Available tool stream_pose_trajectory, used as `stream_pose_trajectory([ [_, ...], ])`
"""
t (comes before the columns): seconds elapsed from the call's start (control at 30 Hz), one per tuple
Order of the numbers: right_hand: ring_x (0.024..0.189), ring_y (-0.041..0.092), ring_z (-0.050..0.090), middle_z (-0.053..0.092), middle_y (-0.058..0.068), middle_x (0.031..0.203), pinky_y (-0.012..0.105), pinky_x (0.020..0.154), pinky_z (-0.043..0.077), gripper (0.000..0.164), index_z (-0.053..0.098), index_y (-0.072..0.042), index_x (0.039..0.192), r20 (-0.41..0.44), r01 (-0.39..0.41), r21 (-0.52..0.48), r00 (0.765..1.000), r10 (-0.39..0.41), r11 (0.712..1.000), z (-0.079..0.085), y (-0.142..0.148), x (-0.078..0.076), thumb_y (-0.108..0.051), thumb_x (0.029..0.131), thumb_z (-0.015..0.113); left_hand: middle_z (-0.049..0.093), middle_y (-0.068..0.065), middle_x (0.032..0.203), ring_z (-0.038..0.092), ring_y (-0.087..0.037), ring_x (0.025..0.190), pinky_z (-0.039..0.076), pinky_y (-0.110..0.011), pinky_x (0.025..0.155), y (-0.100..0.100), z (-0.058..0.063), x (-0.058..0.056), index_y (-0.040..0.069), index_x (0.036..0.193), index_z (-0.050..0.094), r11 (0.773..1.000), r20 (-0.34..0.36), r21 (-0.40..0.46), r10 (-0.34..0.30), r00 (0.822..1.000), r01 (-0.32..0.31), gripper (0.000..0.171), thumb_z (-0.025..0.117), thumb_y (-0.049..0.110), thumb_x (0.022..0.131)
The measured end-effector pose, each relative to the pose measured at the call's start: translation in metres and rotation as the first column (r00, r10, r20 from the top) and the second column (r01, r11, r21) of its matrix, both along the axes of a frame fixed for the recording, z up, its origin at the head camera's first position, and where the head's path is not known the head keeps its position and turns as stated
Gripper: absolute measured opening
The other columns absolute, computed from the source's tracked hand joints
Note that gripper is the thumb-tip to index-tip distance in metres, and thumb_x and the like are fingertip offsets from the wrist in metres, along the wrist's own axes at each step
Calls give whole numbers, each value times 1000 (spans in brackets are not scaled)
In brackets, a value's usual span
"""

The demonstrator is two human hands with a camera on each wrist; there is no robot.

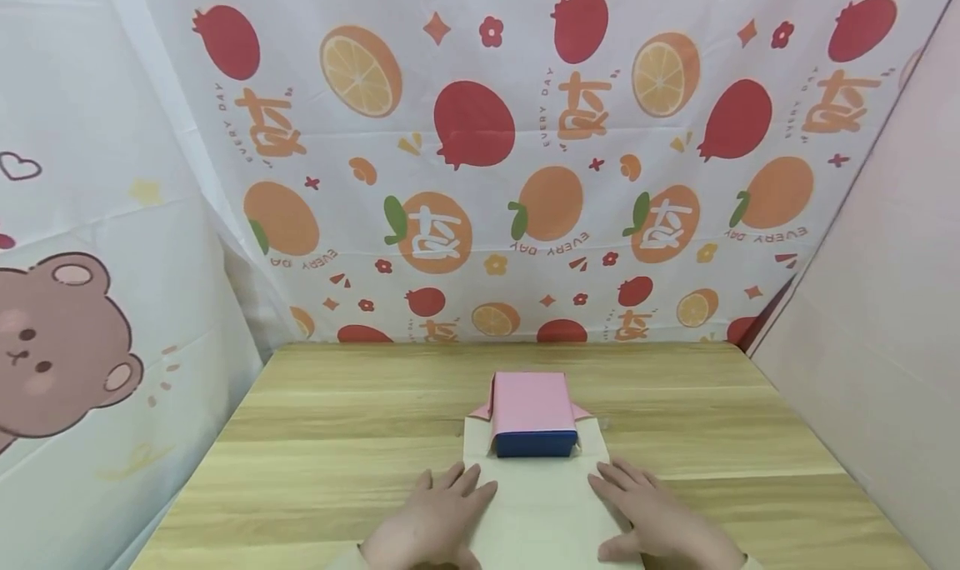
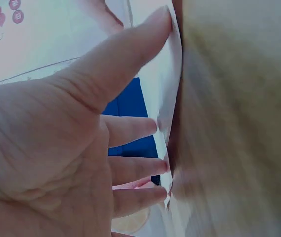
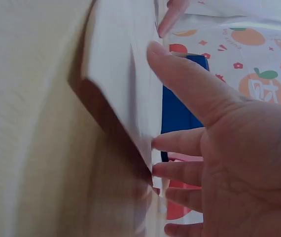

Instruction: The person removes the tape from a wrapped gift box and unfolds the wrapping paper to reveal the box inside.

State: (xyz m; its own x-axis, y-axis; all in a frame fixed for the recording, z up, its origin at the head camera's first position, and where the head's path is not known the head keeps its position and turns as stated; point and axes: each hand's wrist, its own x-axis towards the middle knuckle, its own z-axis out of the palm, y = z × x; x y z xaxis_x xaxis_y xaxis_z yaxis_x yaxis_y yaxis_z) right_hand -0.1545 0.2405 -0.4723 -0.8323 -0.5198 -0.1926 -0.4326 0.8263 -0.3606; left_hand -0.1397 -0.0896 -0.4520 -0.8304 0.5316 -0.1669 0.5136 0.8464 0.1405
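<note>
A blue box (image 1: 536, 444) sits on a long sheet of paper, cream (image 1: 547, 503) on its upper face. Pink paper (image 1: 531, 399) covers the top of the box, and pink corners stick out on both sides behind it. My left hand (image 1: 431, 520) rests on the sheet's left edge with its fingers spread. On the opposite edge, the fingertips of my right hand (image 1: 663, 512) touch the paper, also spread. In both wrist views the fingers look fairly straight, with the blue box (image 2: 130, 101) beyond them. The right wrist view shows the sheet's near part raised off the table.
The wooden table (image 1: 337, 437) extends to either side of the paper. Behind it hangs a white cloth (image 1: 517, 295) printed with fruit. A cloth with a bear (image 1: 60, 345) hangs at the left, and a pale cloth (image 1: 885, 303) at the right.
</note>
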Motion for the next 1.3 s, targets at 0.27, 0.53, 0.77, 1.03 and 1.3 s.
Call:
stream_pose_trajectory([
  [0.27, 138, 56, 29, 38, 28, 150, 74, 102, 29, 95, 44, 0, 144, -189, -109, -68, 977, 94, 992, -5, -6, -26, -63, 77, 69, 47, -14, 149, 45, -39, 135, 39, -69, 98, 10, -2, -18, 16, 146, 44, 999, -33, 25, 29, 999, -28, 87, 74, 58, 75],
  [0.53, 140, 53, 29, 38, 27, 151, 71, 105, 30, 89, 44, 4, 142, -216, -89, -27, 973, 81, 996, 14, -11, -42, -52, 80, 73, 41, -15, 152, 41, -40, 138, 37, -71, 99, 3, 9, -36, 11, 150, 37, 992, -35, 111, 63, 997, -59, 89, 72, 52, 80],
  [0.77, 137, 50, 36, 43, 27, 147, 68, 103, 37, 72, 43, 4, 143, -320, -48, 0, 946, 45, 999, 30, -20, -55, -33, 87, 72, 40, -14, 153, 39, -39, 140, 35, -70, 103, 2, 27, -53, 11, 150, 36, 988, -88, 96, 128, 988, -120, 84, 72, 46, 83],
  [1.03, 134, 46, 41, 48, 24, 142, 68, 98, 41, 58, 49, 2, 139, -450, 31, 6, 893, -25, 1000, 41, -30, -83, -21, 90, 69, 40, -14, 153, 41, -39, 138, 35, -70, 103, 2, 43, -82, 10, 149, 37, 990, -230, 49, 143, 963, -135, 80, 73, 41, 84],
  [1.3, 140, 44, 34, 39, 24, 150, 65, 102, 41, 58, 50, -1, 138, -575, 110, 69, 817, -51, 992, 48, -39, -122, -20, 88, 71, 34, -14, 157, 32, -39, 143, 38, -69, 100, 5, 47, -123, 10, 149, 38, 987, -377, 46, 163, 912, -157, 76, 72, 36, 86],
])
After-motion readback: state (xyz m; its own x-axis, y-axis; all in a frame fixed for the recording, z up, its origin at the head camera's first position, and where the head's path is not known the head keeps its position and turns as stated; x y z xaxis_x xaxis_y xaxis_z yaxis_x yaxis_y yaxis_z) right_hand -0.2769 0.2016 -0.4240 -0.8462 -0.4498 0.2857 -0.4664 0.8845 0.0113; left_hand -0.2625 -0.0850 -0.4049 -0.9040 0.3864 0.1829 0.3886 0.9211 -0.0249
